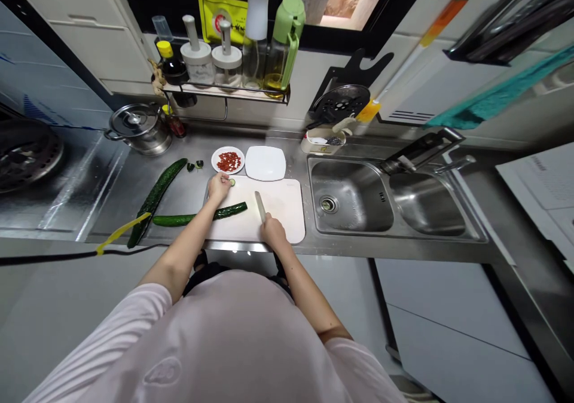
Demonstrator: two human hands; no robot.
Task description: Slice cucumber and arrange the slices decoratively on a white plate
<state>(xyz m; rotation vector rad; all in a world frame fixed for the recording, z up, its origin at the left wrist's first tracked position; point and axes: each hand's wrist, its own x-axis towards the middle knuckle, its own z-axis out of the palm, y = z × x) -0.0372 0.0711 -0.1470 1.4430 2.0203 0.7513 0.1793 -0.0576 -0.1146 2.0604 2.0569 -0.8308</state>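
Note:
My right hand grips a knife by its handle, with the blade pointing away from me over the white cutting board. At the board's far left corner, my left hand has its fingers closed at a small round cucumber slice. A cut cucumber lies across the board's left side and runs out onto the counter, its middle hidden under my left forearm. Its cut end faces the knife, a short way apart. Further left rests a longer whole cucumber.
Behind the board stand a plate of chopped red pieces and a white plate. Cucumber ends lie left of them. A lidded pot is back left, a double sink right. A black cable crosses the front left.

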